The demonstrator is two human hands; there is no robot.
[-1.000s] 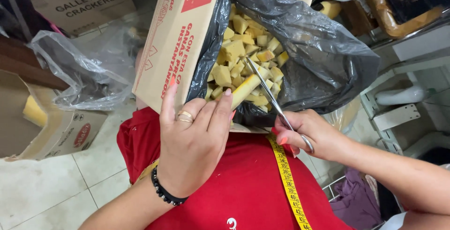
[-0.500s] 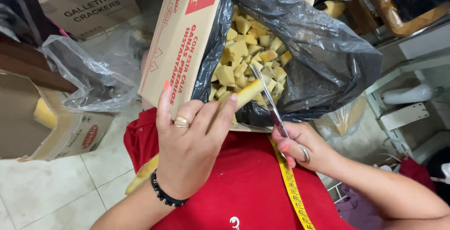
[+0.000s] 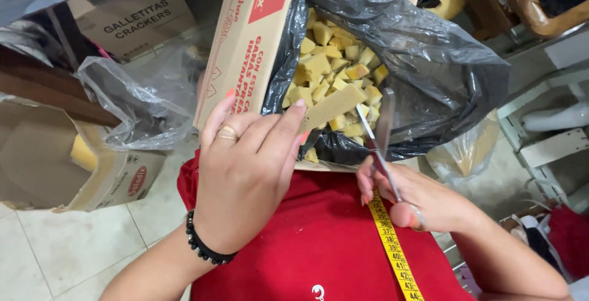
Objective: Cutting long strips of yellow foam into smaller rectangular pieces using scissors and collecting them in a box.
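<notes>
From the head view, the left hand pinches a tan foam strip in its fingers, pushed further out over the box than a second ago. The right hand grips the scissors; their blades now stand open at the strip's end, so another piece looks about to drop among the foam cubes in the black bag. The cardboard box leans on the red lap, a yellow tape measure beside it. A clear plastic bag lies near the box's left side.

Glossy plastic bag, seemingly spongy strip.
</notes>
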